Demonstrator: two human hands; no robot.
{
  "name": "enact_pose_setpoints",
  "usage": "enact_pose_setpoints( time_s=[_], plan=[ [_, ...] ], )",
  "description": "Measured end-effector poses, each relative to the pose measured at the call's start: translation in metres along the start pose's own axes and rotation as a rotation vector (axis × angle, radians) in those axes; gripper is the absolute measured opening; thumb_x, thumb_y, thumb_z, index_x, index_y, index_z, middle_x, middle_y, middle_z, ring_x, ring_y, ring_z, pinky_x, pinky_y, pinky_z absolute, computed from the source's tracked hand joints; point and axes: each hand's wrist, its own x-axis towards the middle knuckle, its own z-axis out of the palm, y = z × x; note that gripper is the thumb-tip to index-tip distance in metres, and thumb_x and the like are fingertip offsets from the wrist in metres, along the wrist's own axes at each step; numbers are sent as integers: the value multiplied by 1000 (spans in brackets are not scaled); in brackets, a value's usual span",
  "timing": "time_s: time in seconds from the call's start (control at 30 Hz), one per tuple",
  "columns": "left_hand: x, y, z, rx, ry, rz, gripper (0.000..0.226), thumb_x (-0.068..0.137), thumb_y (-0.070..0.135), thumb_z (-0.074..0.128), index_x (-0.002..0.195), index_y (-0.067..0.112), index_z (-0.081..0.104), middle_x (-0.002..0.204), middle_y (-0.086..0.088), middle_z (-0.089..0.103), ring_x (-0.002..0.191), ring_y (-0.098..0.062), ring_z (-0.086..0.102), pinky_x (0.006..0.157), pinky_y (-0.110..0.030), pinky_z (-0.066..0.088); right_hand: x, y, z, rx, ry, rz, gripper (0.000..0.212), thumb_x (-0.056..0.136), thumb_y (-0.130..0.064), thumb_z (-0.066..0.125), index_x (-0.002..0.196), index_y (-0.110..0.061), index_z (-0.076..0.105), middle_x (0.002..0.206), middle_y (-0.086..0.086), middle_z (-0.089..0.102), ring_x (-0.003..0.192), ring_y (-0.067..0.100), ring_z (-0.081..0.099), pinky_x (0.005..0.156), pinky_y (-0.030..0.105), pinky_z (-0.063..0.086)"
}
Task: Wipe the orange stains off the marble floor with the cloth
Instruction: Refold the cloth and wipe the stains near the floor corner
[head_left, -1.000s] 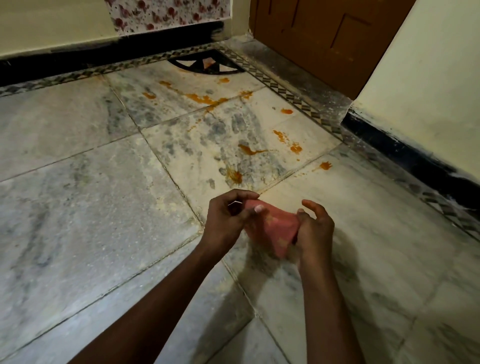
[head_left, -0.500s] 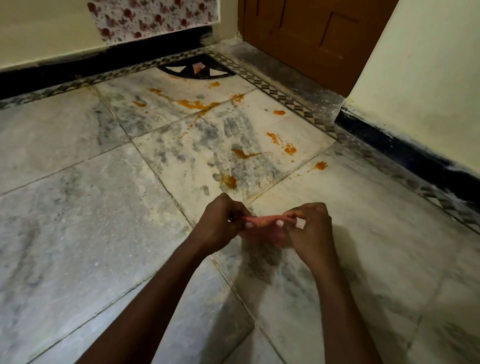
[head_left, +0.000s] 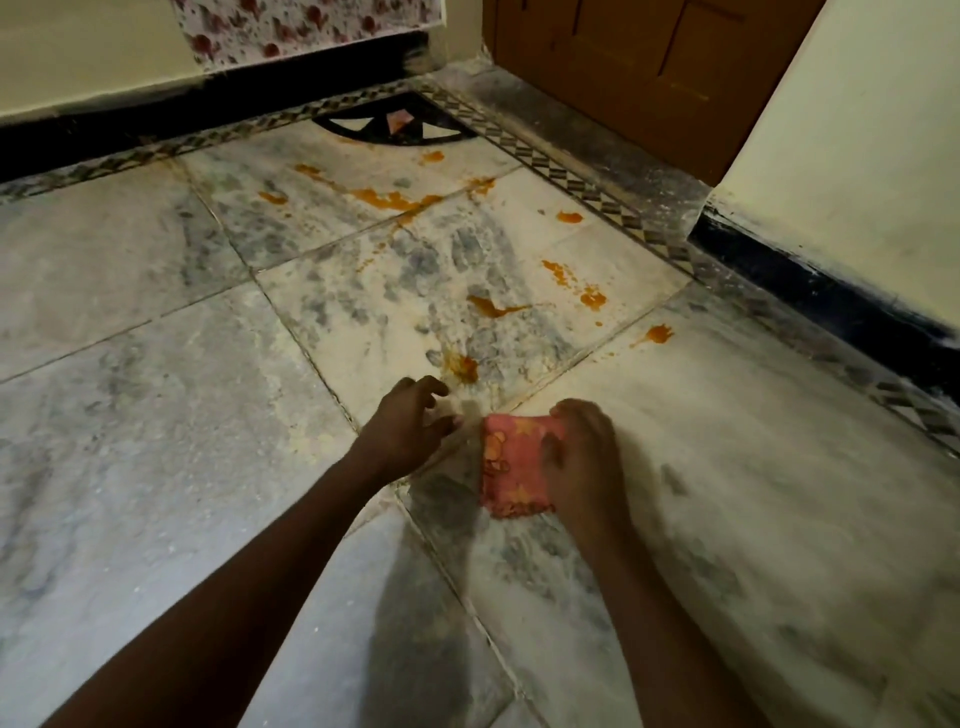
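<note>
A folded pink cloth (head_left: 511, 465) with a yellow pattern lies flat on the marble floor (head_left: 156, 415). My right hand (head_left: 584, 462) rests on its right side and presses it down. My left hand (head_left: 410, 428) hovers just left of the cloth, fingers spread, holding nothing. Several orange stains mark the tiles ahead: the nearest stain (head_left: 464, 366) sits just beyond my left fingers, another streak (head_left: 493, 306) lies farther on, a blot (head_left: 658, 333) is to the right, and a long smear (head_left: 395, 199) lies near the far wall.
A brown wooden door (head_left: 623, 67) stands at the back right. Cream walls with black skirting (head_left: 831, 296) bound the floor at right and back. A patterned border strip (head_left: 587, 192) and a dark corner inlay (head_left: 395, 124) edge the tiles. Floral fabric (head_left: 311, 26) hangs at the back.
Both hands held the cloth in the air and folded it. Now the cloth lies on the floor under my right hand, and my left hand has let go.
</note>
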Motion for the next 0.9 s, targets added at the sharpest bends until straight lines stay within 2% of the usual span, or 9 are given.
enact_pose_setpoints(
  time_s=[0.07,0.13,0.2,0.27,0.4,0.6,0.7,0.8,0.9],
  plan=[
    [0,-23,-3,86,93,23,42,97,31,74,134,13,63,126,-15,60,111,-35,63,91,-44,54,-20,9,29,-144,-97,-66,58,99,-32,37,144,-3,61,158,19,52,149,39,46,116,53,46],
    [4,-47,-11,193,148,24,42,97,30,72,134,11,63,129,-17,59,114,-40,61,89,-51,56,-31,10,47,-318,-95,-64,65,103,-41,33,159,-12,46,171,11,36,160,32,30,121,56,38],
    [15,-71,-20,299,184,22,43,98,30,69,134,8,63,131,-19,59,114,-45,61,86,-52,55,-27,2,58,-363,-29,14,68,103,-47,38,162,-13,42,172,10,33,161,30,26,122,58,29],
    [30,-87,-29,361,232,15,54,98,45,53,137,8,61,136,-19,58,119,-46,60,90,-53,52,-8,-8,68,-411,8,102,72,102,-52,40,162,-13,40,173,11,32,162,32,23,125,58,19],
    [70,-112,-37,367,331,-21,68,105,58,29,155,16,45,163,-12,42,149,-32,41,115,-53,35,75,-49,112,-364,-123,160,72,101,-60,32,167,-32,28,178,8,13,165,35,2,129,60,4],
    [83,-121,-35,344,387,-107,66,107,53,29,163,18,34,173,-9,26,160,-28,25,126,-51,23,34,-74,105,-383,-220,-181,63,101,-62,37,163,-51,28,178,0,17,165,29,7,127,59,19],
    [86,-118,-38,341,354,-126,65,107,49,29,163,17,34,174,-9,23,160,-29,23,127,-50,20,34,-39,83,-431,-168,35,65,98,-66,37,161,-49,34,178,1,18,164,30,13,123,61,28],
    [87,-121,-35,360,371,-148,63,107,46,31,162,15,36,174,-9,24,160,-28,24,126,-50,21,96,-47,115,-439,-20,318,68,99,-65,31,164,-44,31,178,9,15,164,37,10,125,65,20],
    [88,-121,-34,375,388,-129,62,107,44,33,162,15,37,174,-9,25,160,-29,24,126,-51,22,120,-90,149,-425,-53,212,65,98,-63,39,161,-49,34,178,8,17,164,37,7,126,64,14]
  ],
)
